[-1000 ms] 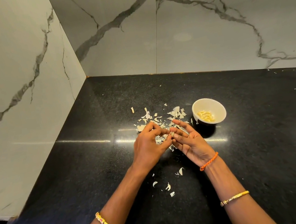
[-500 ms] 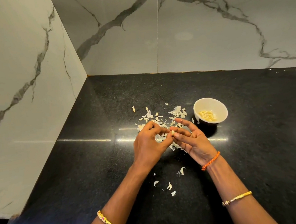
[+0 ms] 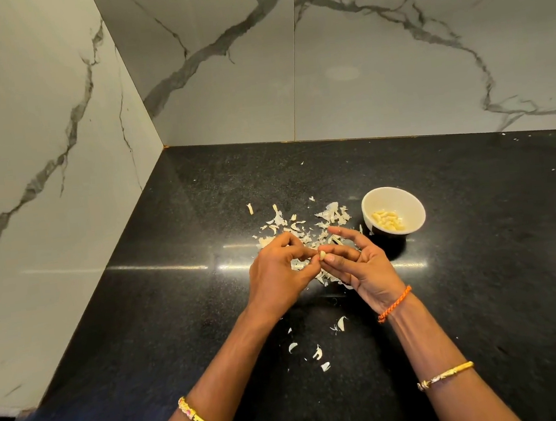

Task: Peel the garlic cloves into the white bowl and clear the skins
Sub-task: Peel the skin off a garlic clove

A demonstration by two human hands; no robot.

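Pale and small, the cream-coloured garlic clove (image 3: 322, 255) sits pinched between your two hands above the table. Your left hand (image 3: 277, 273) curls its fingers and thumb round the clove's left end; your right hand (image 3: 360, 263) takes the other end between thumb and a bent finger, the remaining fingers spread and pointing away from you, so each grip is closed on the clove.

Directly beneath and beyond your hands lies the scatter of thin, papery white garlic skins (image 3: 300, 228) on the polished black speckled stone table (image 3: 480, 275). A few more curled white skin scraps (image 3: 317, 352) lie nearer you, between your forearms.

Just right of the pile stands the small round white ceramic bowl (image 3: 414, 212), holding a heap of peeled yellowish cloves (image 3: 388, 220). You wear a braided orange thread band (image 3: 394, 304) on the right wrist and a gold bangle (image 3: 445, 374) further up that forearm. White marble wall tiles with grey veins (image 3: 374, 65) rise behind the table.
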